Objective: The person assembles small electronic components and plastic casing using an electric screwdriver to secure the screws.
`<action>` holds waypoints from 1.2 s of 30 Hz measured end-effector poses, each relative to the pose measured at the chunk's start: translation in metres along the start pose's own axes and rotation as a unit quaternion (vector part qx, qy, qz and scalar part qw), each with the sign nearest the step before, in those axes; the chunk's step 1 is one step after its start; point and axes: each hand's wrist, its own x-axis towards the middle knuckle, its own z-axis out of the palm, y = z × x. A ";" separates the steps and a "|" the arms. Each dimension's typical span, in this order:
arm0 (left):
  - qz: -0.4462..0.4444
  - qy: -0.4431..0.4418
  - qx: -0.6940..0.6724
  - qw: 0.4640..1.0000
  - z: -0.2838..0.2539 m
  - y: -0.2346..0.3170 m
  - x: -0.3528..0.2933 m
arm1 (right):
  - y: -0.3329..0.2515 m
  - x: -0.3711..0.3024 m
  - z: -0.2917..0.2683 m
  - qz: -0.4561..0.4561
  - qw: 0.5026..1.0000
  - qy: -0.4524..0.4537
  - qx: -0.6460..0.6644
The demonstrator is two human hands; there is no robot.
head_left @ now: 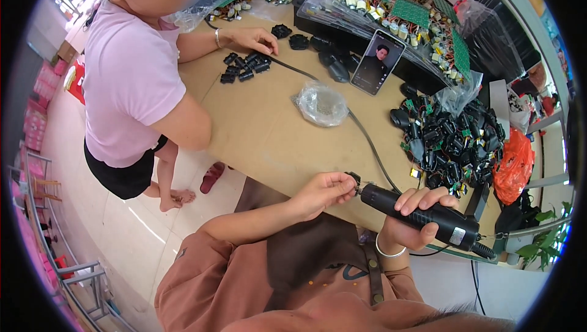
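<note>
My right hand wraps round a black electric screwdriver, held sideways above the table's near edge with its tip to the left. My left hand is closed in a pinch at that tip, on a small black part mostly hidden by the fingers. Farther back lies a plastic-covered bowl with small metal pieces in it. To the right is a heap of black assemblies with wires and green boards.
Across the table a co-worker's hand rests by small black parts. A phone leans against a rack of green circuit boards. The screwdriver's cable crosses the table. An orange bag hangs at right.
</note>
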 end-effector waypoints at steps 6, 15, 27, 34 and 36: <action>0.012 -0.006 0.024 1.000 -0.002 -0.007 -0.001 | -0.002 -0.002 -0.001 0.017 1.000 0.020 -0.006; 0.279 0.137 0.591 0.745 -0.024 0.015 -0.014 | -0.001 0.003 -0.002 0.058 0.998 -0.015 -0.012; 0.284 0.079 0.712 0.638 -0.015 0.002 0.000 | 0.018 -0.013 0.003 0.189 0.981 -0.036 -0.032; 0.283 0.083 0.702 0.648 -0.016 0.006 0.000 | 0.023 -0.012 0.002 0.196 0.979 -0.047 -0.035; 0.282 0.084 0.701 0.650 -0.017 0.006 0.000 | 0.026 -0.011 0.003 0.198 0.978 -0.050 -0.037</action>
